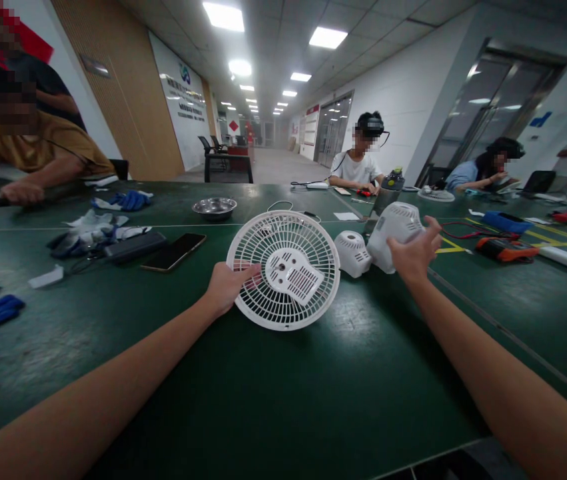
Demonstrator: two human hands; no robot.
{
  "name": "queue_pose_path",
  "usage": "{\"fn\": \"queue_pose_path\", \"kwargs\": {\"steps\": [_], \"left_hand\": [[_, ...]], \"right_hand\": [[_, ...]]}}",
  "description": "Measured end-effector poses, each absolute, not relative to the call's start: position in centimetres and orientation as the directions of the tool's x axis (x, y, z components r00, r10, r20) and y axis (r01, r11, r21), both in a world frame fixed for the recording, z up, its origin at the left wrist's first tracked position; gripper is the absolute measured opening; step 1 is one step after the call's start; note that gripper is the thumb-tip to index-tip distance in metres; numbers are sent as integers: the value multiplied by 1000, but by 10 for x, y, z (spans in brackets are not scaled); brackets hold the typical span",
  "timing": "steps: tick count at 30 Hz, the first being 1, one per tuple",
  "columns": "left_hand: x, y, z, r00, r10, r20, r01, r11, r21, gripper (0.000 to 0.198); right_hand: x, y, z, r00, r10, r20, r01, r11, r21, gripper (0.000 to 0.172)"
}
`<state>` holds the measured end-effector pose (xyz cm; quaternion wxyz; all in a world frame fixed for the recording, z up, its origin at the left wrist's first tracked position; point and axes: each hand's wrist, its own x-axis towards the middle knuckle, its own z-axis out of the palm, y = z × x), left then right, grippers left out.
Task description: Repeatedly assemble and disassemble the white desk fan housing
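Note:
My left hand (226, 287) is closed on the left rim of a round white fan grille (330, 293), thumb over its face. The grille is tilted up towards me, with a slotted plate (296, 273) at its centre. My right hand (416, 250) is around a white plastic fan housing (396, 227), thumb on the near side and fingers curved at its right edge. That housing tilts, and its slotted top faces up. Between it and the grille, a smaller white vented housing (353, 253) rests on the green table (263, 393).
A bottle (386, 197) stands behind the housings. A metal bowl (214, 208), phone (174, 252), dark case (136, 247) and gloves (90, 233) lie to the left. An orange multimeter (506, 250) and blue object (507, 223) are at right. Several people sit or stand around the table.

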<state>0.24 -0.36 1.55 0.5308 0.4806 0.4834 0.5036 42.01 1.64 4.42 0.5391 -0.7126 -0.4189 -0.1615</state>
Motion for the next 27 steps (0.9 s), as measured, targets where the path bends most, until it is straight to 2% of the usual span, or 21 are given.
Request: {"fn": "queue_pose_path", "kwargs": {"steps": [3, 6, 10, 14, 19, 24, 27], "left_hand": [[4, -7, 19, 29, 999, -35, -75, 37, 996, 28], [4, -7, 20, 41, 999, -35, -77, 39, 996, 27], [2, -5, 18, 48, 998, -35, -80, 39, 996, 25], [2, -3, 15, 57, 997, -48, -76, 52, 996, 22], [3, -5, 17, 56, 998, -27, -78, 32, 996, 25], [3, -6, 18, 64, 998, -28, -69, 33, 997, 28], [3, -3, 14, 49, 999, -23, -86, 27, 996, 25]], "right_hand": [[438, 29, 24, 675, 586, 449, 611, -101, -785, 101], [444, 37, 11, 686, 620, 379, 575, -143, -806, 96], [439, 36, 19, 747, 517, 417, 558, -149, -816, 92], [424, 27, 42, 699, 438, 564, 619, 22, -785, 85], [389, 14, 54, 579, 526, 622, 672, 125, -730, 86], [366, 11, 38, 431, 711, 556, 718, 104, -689, 84], [367, 15, 32, 412, 727, 549, 719, 111, -686, 83]]}}
